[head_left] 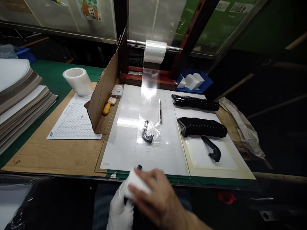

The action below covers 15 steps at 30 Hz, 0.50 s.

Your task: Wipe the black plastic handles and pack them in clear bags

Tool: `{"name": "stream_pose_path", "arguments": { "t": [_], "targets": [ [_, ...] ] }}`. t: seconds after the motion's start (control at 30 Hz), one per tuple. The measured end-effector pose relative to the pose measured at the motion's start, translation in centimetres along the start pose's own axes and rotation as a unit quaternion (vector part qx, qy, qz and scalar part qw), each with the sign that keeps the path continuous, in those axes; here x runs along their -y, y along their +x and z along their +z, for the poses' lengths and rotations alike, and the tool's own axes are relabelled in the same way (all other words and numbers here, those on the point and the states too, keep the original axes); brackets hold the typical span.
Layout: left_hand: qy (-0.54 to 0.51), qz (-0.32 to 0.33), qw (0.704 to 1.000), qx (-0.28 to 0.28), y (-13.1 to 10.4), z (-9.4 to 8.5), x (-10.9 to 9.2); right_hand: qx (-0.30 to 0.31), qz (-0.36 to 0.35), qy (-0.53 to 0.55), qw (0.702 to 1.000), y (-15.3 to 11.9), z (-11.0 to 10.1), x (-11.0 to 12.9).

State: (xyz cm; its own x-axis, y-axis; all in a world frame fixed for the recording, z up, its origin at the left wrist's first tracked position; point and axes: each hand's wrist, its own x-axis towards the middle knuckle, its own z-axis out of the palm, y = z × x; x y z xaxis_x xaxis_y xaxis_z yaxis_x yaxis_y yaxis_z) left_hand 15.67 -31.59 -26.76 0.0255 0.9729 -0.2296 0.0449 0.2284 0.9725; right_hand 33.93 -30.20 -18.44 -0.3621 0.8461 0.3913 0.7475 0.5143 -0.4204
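In a white glove, my left hand [121, 207] is closed around a black part [139, 167], whose small end pokes out above the fingers. The rest of that part is hidden. My bare right hand [155, 191], slightly blurred, grips a white pad [137, 185] and presses it against the part. Both hands are in front of the table's near edge. Beyond them, a black curved handle [147, 135] lies on clear film [151, 86] drawn down from a roll [155, 51]. A slim cutter-like tool [160, 111] lies beside it.
Black handles are lined up in two rows [195, 102] [203, 126] at right, with a single handle [213, 150] nearer. A blue bin [206, 83] holds white blocks. Upright cardboard [103, 86], a yellow-handled tool [106, 108], a white roll [78, 81] and stacked sheets [21, 95] stand left.
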Motion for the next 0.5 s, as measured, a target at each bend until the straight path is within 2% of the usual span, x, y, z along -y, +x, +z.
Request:
{"name": "stream_pose_path", "arguments": {
  "t": [0.07, 0.2, 0.3, 0.43, 0.5],
  "targets": [
    [0.024, 0.028, 0.999, 0.020, -0.16, -0.15, 0.19, -0.001, 0.053, -0.014, 0.999, 0.13, -0.13, -0.11],
    [0.044, 0.054, 0.997, 0.044, -0.43, -0.40, 0.22, 0.020, 0.008, 0.009, 1.000, 0.25, -0.33, -0.19],
    [0.065, 0.058, 0.996, 0.037, -0.40, -0.35, -0.04, 0.009, 0.066, -0.008, 0.998, 0.23, -0.41, -0.32],
    [0.066, 0.070, 0.995, 0.041, -0.30, -0.24, -0.06, 0.021, 0.043, 0.007, 0.999, 0.18, -0.45, -0.20],
    [0.081, 0.071, 0.993, 0.047, -0.27, -0.26, 0.13, 0.014, 0.090, 0.002, 0.996, 0.19, -0.43, -0.08]
  ]
}}
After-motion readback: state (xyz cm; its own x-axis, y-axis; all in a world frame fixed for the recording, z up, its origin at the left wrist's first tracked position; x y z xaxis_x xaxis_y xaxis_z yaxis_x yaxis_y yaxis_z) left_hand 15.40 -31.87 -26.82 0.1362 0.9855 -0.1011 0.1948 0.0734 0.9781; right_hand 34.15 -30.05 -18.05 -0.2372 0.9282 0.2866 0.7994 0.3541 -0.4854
